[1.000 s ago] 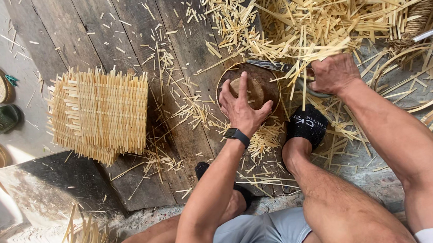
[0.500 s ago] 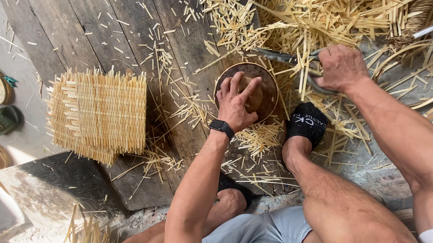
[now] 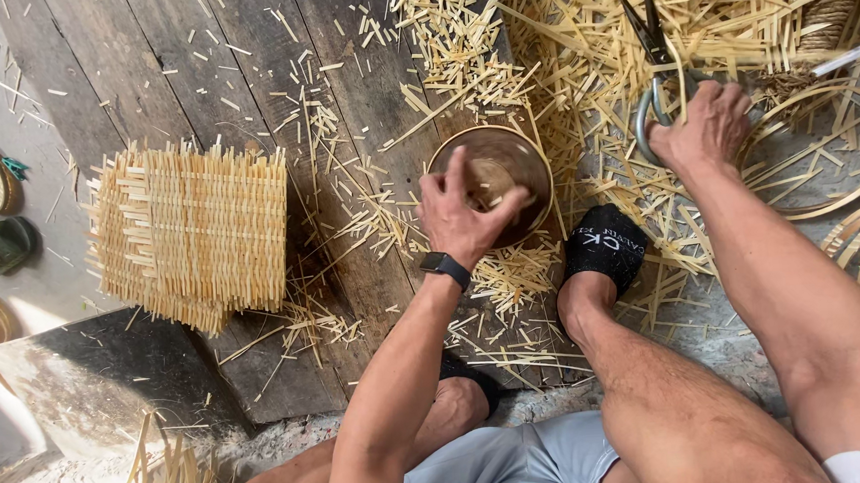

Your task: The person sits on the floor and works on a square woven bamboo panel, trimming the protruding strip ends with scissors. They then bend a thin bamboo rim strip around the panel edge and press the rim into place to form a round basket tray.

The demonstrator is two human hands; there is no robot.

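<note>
Your left hand [image 3: 468, 219] closed over rim of round bamboo basket [image 3: 505, 162]; your right hand [image 3: 706, 125] grips scissors [image 3: 655, 44] handles.

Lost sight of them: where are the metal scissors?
Upper right in the head view: metal scissors in the right hand, over the bamboo-strip pile.

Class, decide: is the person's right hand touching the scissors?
Touching. The head view shows the right hand gripping the handle loops of the scissors.
</note>
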